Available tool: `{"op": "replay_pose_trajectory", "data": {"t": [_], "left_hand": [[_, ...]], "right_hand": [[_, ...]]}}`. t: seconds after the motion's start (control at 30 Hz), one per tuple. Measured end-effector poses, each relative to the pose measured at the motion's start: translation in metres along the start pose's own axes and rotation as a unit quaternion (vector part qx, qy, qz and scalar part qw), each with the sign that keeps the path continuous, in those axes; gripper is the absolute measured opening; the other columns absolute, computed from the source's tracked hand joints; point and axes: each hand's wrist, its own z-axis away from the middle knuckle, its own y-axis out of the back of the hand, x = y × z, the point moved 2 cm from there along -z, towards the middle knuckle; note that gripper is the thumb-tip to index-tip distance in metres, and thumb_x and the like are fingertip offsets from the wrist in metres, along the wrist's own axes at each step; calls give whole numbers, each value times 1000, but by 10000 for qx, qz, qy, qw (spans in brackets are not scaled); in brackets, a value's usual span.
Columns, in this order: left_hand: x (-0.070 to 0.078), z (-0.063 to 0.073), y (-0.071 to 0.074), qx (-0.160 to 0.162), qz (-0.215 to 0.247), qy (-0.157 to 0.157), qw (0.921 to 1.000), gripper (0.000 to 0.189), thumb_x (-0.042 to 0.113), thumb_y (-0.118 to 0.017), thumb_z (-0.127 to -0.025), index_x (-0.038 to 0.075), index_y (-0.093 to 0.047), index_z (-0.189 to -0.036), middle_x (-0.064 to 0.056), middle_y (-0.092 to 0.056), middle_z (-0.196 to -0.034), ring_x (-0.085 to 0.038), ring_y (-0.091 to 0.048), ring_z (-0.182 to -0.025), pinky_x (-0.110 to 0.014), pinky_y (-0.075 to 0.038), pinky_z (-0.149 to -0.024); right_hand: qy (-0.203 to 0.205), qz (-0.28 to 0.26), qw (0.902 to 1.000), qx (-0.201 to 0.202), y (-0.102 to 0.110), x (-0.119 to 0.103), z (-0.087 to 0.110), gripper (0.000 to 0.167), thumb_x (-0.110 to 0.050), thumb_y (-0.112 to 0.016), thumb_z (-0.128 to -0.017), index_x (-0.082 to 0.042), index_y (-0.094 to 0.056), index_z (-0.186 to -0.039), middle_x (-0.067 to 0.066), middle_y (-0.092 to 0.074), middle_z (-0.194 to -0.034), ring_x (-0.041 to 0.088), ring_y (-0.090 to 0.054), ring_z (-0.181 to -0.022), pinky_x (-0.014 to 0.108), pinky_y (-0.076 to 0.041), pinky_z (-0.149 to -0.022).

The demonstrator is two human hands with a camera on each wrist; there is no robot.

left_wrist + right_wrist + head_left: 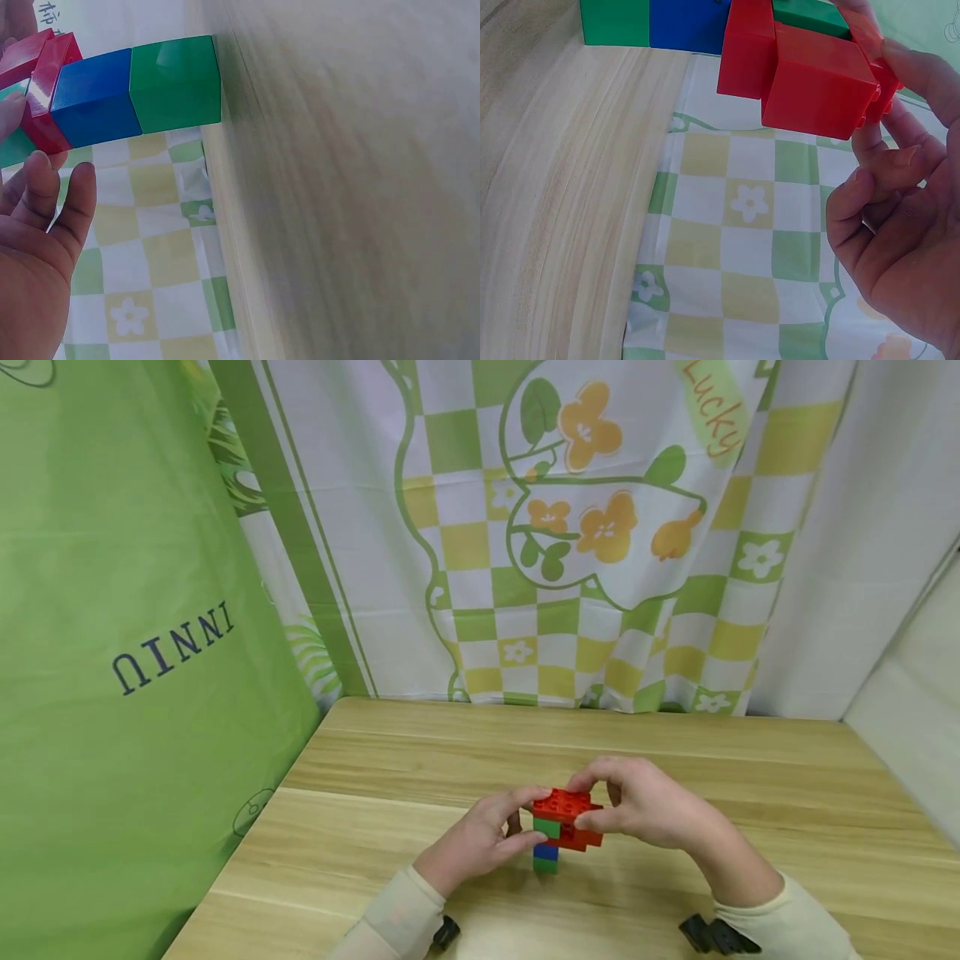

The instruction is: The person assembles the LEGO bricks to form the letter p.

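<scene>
A tower of toy building bricks stands on the wooden table, with a green brick [176, 84] at its foot and a blue brick [96, 99] above that. Higher up, red pieces and another green brick [546, 828] widen it towards the right. A studded red brick [562, 804] tops it, and a thick red brick [817, 82] juts out below in the right wrist view. My left hand [480, 837] pinches the upper part from the left, thumb by the upper green brick. From the right, my right hand [647, 802] grips the top red brick between thumb and fingers.
The wooden table [390, 760] reaches back to a checked, flowered curtain [517, 610]. A green cloth [150, 760] hangs along the left side, and a white panel [915, 718] stands at the right. Black straps [716, 935] show beneath the sleeves.
</scene>
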Motion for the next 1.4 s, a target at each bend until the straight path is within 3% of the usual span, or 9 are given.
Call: {"op": "replay_pose_trajectory", "data": {"t": [0.23,0.33,0.43,0.7,0.9,1.0,1.17,1.27,1.4], "left_hand": [[-2,-1,-1,-57,-25,-55,10000,60,17,-70,-93,26,-38,-142,-1,-63,-110,1,-49,-67,-12,-45,-56],[-2,-2,1,-140,81,215,9996,59,22,-69,-94,27,-39,-143,3,-63,-109,0,-50,-67,-14,-46,-55],[-4,-4,4,-232,402,701,9965,59,29,-68,-94,30,-40,-145,7,-63,-104,-3,-53,-69,-19,-48,-55],[-19,-6,-3,-545,1351,2013,9686,65,35,-67,-94,27,-36,-151,6,-65,-87,-10,-57,-75,-26,-50,-68],[-38,-6,-14,-887,1338,2635,9512,67,41,-62,-96,30,-29,-154,9,-68,-89,-9,-61,-81,-28,-50,-74],[-43,-7,-17,-1069,1223,2891,9434,70,45,-61,-96,28,-26,-155,10,-68,-90,-9,-63,-82,-30,-50,-74],[-44,-10,-18,-1189,1186,3191,9327,71,43,-60,-96,19,-27,-155,9,-69,-90,-10,-64,-82,-31,-50,-71],[-45,-12,-19,-1113,1136,3311,9301,69,42,-61,-96,16,-31,-153,8,-68,-89,-11,-64,-80,-31,-51,-69],[-49,-12,-19,-937,1060,3554,9240,68,43,-63,-95,14,-35,-150,6,-67,-84,-14,-64,-75,-32,-51,-65]], "right_hand": [[-13,99,9999,66,0,0,0,25,-35,-80,-83,-29,-70,-105,-11,-62,-90,13,-49,-63,27,-45,-53],[23,209,9997,124,2,0,-2,24,-35,-80,-83,-28,-70,-104,-12,-63,-90,13,-50,-63,27,-45,-53],[22,196,9996,179,5,2,-8,27,-33,-79,-84,-23,-71,-107,-11,-64,-91,14,-50,-63,28,-44,-52],[-528,-803,9954,-2,-7,37,-26,35,-26,-72,-89,-4,-68,-117,1,-66,-96,22,-58,-82,33,-51,-68],[-916,-1468,9849,-23,-25,67,-41,36,-20,-66,-93,2,-63,-122,6,-66,-93,24,-57,-79,32,-49,-63],[-1147,-1634,9799,48,-34,79,-45,36,-17,-66,-93,3,-62,-122,7,-66,-91,22,-56,-75,30,-46,-59],[-1568,-1414,9773,147,-48,92,-52,31,-19,-65,-93,0,-64,-118,7,-65,-96,20,-57,-82,33,-47,-68],[-1763,-1331,9750,247,-54,97,-54,29,-20,-64,-94,-2,-65,-116,8,-64,-100,21,-56,-86,34,-47,-73],[-1883,-1537,9693,368,-60,100,-55,32,-19,-64,-94,1,-63,-119,9,-61,-96,20,-54,-77,33,-46,-65]]}}
